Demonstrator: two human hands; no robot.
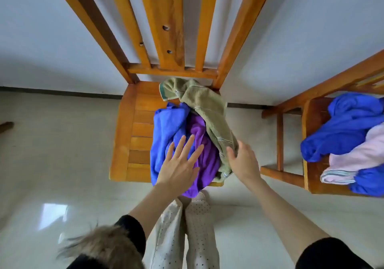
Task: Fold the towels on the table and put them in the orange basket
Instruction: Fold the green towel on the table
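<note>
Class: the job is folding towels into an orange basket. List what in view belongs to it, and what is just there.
Belongs: green towel, blue towel, purple towel, left hand, right hand. No basket shows.

Just there: middle chair, right chair with blue cloth and pink cloth.

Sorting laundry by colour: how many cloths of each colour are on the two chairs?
Blue: 2, blue towel on the middle chair, blue cloth on the right chair
Purple: 1
Olive: 1
Pink: 1
Total: 5
</note>
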